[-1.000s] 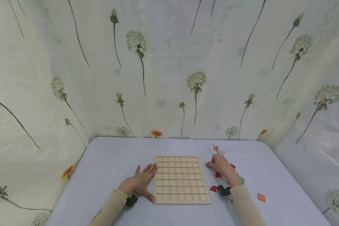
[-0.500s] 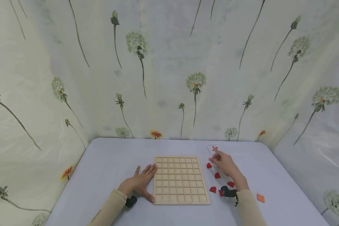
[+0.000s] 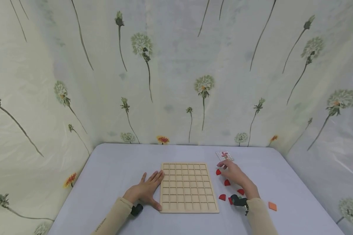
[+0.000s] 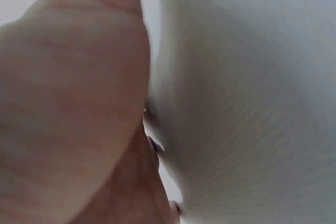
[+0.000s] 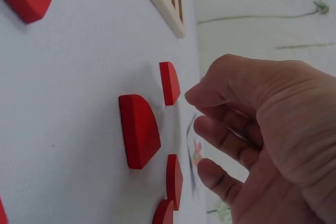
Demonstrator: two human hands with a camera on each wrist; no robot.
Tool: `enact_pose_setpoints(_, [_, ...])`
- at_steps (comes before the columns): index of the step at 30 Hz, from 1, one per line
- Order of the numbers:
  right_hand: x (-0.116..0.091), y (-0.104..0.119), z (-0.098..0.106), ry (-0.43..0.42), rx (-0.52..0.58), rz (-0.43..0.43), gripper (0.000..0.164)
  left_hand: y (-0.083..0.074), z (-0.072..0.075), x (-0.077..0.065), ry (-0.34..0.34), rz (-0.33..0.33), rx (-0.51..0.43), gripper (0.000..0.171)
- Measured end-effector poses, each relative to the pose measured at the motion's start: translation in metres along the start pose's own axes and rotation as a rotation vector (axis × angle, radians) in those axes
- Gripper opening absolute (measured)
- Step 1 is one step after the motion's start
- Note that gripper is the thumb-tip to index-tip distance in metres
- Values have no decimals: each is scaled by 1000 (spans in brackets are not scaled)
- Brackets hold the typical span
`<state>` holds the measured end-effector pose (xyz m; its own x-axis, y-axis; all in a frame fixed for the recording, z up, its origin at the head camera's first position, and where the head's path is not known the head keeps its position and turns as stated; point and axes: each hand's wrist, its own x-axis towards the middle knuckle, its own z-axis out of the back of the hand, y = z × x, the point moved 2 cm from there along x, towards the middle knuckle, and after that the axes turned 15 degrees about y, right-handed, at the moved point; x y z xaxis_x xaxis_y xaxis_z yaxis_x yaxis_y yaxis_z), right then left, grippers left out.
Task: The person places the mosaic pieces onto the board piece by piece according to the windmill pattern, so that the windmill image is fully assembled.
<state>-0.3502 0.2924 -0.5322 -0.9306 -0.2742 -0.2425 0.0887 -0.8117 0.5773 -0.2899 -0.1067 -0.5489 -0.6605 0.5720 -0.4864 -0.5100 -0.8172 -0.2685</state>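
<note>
My left hand [image 3: 147, 191] lies with spread, straight fingers along the left edge of a wooden grid board [image 3: 188, 187]; fingertips and thumb touch its rim. The left wrist view is mostly filled by that hand [image 4: 73, 103] up close. To the right of the board, my right hand [image 3: 234, 173] hovers with loosely bent fingers. In the right wrist view, nothing lies between the fingers of the right hand [image 5: 252, 124]. Closest to it is a red quarter-round piece [image 3: 218, 172]. Another thick red quarter-round piece [image 5: 139, 132] stands out below the fingers in the right wrist view.
More red pieces [image 3: 227, 182] lie scattered beneath the right forearm. A small card [image 3: 225, 155] printed with a grid and red flower sits beyond the right hand. An orange diamond-shaped piece [image 3: 272, 206] is at the far right. Flowered cloth [image 3: 176, 71] hangs behind the table.
My right hand has come away from the red piece by the board's upper right corner, rising toward the card, and its fingers have loosened. The left hand stays in place.
</note>
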Motion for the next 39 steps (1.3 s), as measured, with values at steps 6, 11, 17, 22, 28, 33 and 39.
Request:
enact_pose_setpoints(6, [7, -3, -3, 44, -37, -15, 33, -1, 3, -4, 2, -14, -15, 134])
enact_pose_setpoints(11, [10, -6, -5, 57, -37, -16, 30, -2, 4, -5, 1, -11, -14, 134])
enact_pose_setpoints(17, [11, -6, -3, 59, -55, -16, 27, -1, 3, -3, 0, -16, -9, 135])
enact_pose_setpoints(22, [9, -4, -3, 64, -44, -18, 22, 0, 2, -2, -7, -18, -5, 134])
enact_pose_setpoints(28, [6, -2, -3, 47, -16, -14, 19, 0, 0, -2, -16, -12, 4, 135])
enact_pose_setpoints(33, [5, -1, -3, 40, 5, -30, 21, 0, -1, -2, -18, -11, 9, 134])
enact_pose_setpoints(39, [7, -2, -5, 39, 15, -55, 23, -2, 1, -4, -8, -10, -11, 134])
